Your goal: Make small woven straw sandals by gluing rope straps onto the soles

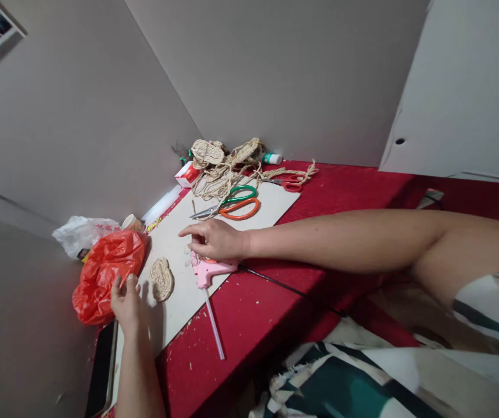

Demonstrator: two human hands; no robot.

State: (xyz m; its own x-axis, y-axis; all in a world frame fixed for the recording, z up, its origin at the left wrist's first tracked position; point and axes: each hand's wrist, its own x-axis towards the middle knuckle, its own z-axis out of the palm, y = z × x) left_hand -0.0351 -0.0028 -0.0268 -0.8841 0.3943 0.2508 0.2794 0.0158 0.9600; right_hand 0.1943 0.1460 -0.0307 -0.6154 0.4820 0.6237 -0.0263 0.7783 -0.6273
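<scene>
My left hand (pixel 127 305) is beside a crumpled red plastic bag (pixel 112 273), its thumb and fingers apart and nothing visible between them. To its right a small oval of coiled, braided straw cord (pixel 161 279) lies on a white board (pixel 179 313). My right hand (pixel 218 239) reaches across from the right, index finger stretched out and thumb apart. Just below that hand lies a pink glue gun (pixel 208 271), partly hidden, with a clear glue stick (pixel 213 325) sticking out. Scissors with green and orange handles (pixel 240 208) rest beyond the right hand.
Bundled straw cord (pixel 227 171), red-handled scissors (pixel 291 184), a glue bottle (pixel 272 158) and a small red-and-white box (pixel 187 174) sit by the wall. A paper cup (pixel 132 223), white bag (pixel 81 235) and phone (pixel 102 368) line the left. A black cable (pixel 284 285) crosses the red cloth.
</scene>
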